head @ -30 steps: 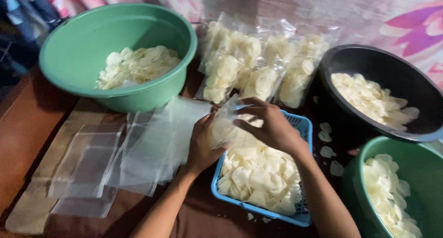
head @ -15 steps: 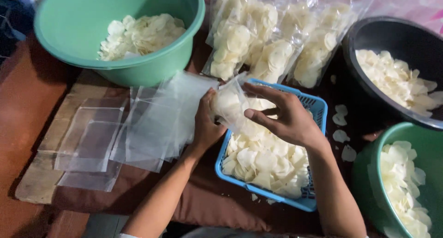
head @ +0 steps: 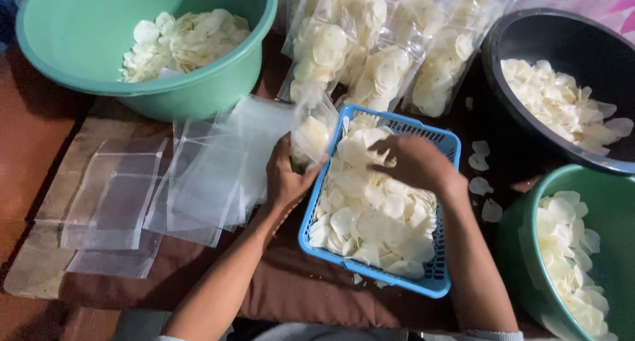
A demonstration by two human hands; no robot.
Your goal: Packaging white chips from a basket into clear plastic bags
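A partly filled bag (head: pixel 311 132) is gripped by the left hand (head: pixel 286 179) at the basket (head: pixel 442 275) left rim; the right hand (head: pixel 413 162) is clenched on chips (head: pixel 370 215) inside. Beyond the basket, filled bags (head: pixel 383 56) are stacked; left of it, empty bags (head: pixel 132 195) remain

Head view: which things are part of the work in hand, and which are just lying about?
In use:
left hand holding a small clear bag
right hand in the white chips
blue basket

Lying about:
empty bags
filled bags
green basin
black basin
second green basin
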